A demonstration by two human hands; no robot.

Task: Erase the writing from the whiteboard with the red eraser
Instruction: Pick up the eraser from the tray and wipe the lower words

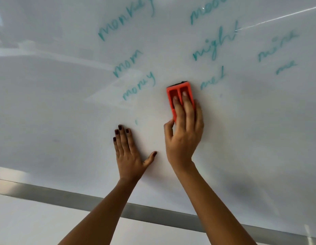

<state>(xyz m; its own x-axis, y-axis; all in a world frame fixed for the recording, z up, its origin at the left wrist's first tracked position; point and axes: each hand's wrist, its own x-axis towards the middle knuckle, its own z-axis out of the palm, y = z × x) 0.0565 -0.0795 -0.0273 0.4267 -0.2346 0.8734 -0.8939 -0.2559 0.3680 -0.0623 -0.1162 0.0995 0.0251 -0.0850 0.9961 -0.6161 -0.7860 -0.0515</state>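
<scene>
A white whiteboard (56, 103) fills the view, with several teal handwritten words across its upper half, such as "money" (138, 87), "mom" (128, 63) and "night" (216, 43). My right hand (183, 137) grips the red eraser (179, 94) and presses it flat against the board, between "money" and a word to the right (213, 80). Two fingers lie in the eraser's grooves. My left hand (129, 152) rests flat on the board lower left of the eraser, fingers spread, holding nothing. A tiny teal mark (136, 122) remains just above its fingertips.
A grey metal frame (65, 198) runs along the board's bottom edge, sloping down to the right. Below it is a plain white wall (38, 225). The board's lower half bears no writing.
</scene>
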